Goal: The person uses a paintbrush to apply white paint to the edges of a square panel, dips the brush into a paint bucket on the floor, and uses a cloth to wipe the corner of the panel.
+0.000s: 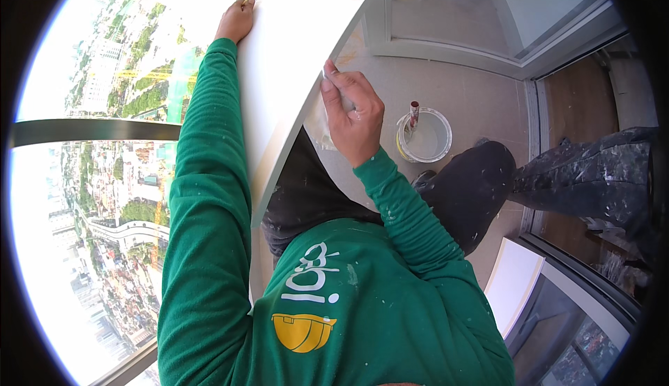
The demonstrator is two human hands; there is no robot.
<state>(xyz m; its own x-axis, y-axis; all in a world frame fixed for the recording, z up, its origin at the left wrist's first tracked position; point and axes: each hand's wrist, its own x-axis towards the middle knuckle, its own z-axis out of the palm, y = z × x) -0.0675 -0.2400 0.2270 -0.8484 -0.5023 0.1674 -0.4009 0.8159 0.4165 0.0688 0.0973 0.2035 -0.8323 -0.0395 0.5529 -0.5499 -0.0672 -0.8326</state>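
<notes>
A large white panel [293, 58] stands tilted in front of me, beside the window, with a thick pale edge along its right side. Near its upper left corner my left hand [237, 21] is closed around the edge, close to the window frame. My right hand [357, 112] pinches the panel's right edge between thumb and fingers. White specks dot its skin. Whether a small thing is also between those fingertips, I cannot tell.
On the tiled floor [481, 114] to my right stands a round white bucket [448, 150] with a red-handled tool [414, 109] in it. A paint-spotted trouser leg [592, 177] is by the door track. Another white board [512, 281] leans at lower right. A tall window [97, 131] lines the left.
</notes>
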